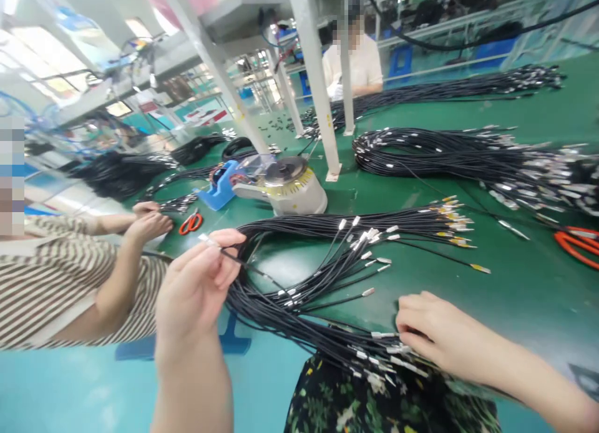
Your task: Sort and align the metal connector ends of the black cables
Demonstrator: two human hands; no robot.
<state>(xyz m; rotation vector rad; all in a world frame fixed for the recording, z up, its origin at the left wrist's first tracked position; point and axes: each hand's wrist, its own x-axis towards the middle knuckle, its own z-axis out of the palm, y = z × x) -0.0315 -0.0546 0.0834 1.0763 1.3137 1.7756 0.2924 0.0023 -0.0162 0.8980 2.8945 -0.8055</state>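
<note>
My left hand (199, 280) is raised at the left of the green table, thumb and fingers pinched on a thin black cable (253, 269) near its white-tagged end (206, 239). Behind and below it lies a bent bundle of black cables (266, 305), curving round toward me, with white-tagged ends (369, 358) by the table's front edge. My right hand (428, 327) rests low beside those ends, its fingers curled; whatever lies inside them is hidden. Another run of the cables (327, 224) stretches to the right and finishes in yellow and white tips (452, 221).
A round white tape dispenser (299, 193) and a blue tape holder (219, 186) stand beyond the bundle. Red-handled scissors (191, 223) lie near a co-worker's hands (152, 221). More cable bundles (421, 149) lie behind, with shelf posts (318, 77) rising from the table and orange handles (578, 246) at right.
</note>
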